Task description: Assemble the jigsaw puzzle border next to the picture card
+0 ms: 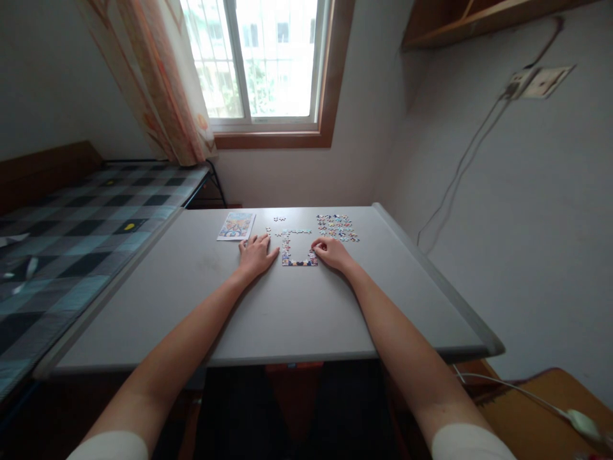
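A partly joined jigsaw puzzle border [299,262] lies on the table between my hands, with its bottom row, left side and part of the top in place. My right hand [331,252] is at the border's right side, thumb and forefinger pinched together on a small puzzle piece [312,251] that the fingers partly cover. My left hand [258,255] rests flat on the table left of the border, fingers spread and holding nothing. Just beyond its fingertips lies a picture card [236,226] with a colourful printed scene.
Loose puzzle pieces [335,225] lie in rows behind my right hand. A few more pieces [280,219] are near the table's back. The white table [297,319] has raised side edges. A checked bed [96,204] stands at left, a wall with a cable [454,172] at right.
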The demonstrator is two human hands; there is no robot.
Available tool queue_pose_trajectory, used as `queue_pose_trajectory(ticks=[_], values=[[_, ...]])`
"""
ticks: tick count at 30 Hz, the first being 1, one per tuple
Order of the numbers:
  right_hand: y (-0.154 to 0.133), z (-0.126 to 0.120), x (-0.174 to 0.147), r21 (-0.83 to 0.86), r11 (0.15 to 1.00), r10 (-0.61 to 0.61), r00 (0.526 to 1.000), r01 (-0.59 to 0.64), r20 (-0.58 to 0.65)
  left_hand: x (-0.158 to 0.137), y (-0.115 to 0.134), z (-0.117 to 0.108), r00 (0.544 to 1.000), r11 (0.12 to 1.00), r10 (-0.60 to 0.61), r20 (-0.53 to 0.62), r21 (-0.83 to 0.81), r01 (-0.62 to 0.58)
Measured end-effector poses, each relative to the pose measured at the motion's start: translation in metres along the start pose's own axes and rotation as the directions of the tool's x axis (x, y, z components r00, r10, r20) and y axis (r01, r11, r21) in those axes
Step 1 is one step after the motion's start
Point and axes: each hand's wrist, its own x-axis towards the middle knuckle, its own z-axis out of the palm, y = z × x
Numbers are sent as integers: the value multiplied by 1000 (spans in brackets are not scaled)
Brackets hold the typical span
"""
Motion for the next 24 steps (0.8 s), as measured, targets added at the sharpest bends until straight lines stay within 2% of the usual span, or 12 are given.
queue_pose_trajectory(ticks=[5, 11, 24], values=[[2, 1, 1, -6, 1000, -3, 1000, 3, 4, -2, 3, -4, 998, 1000, 2, -63, -11, -3], [1, 1, 1, -4, 1000, 8, 1000, -8, 8, -2, 5, -6, 996, 999, -12, -83, -31, 10], [1, 0, 1, -10, 1000, 8, 1000, -8, 9, -2, 6, -5, 999, 999, -31, -23, 37, 32]])
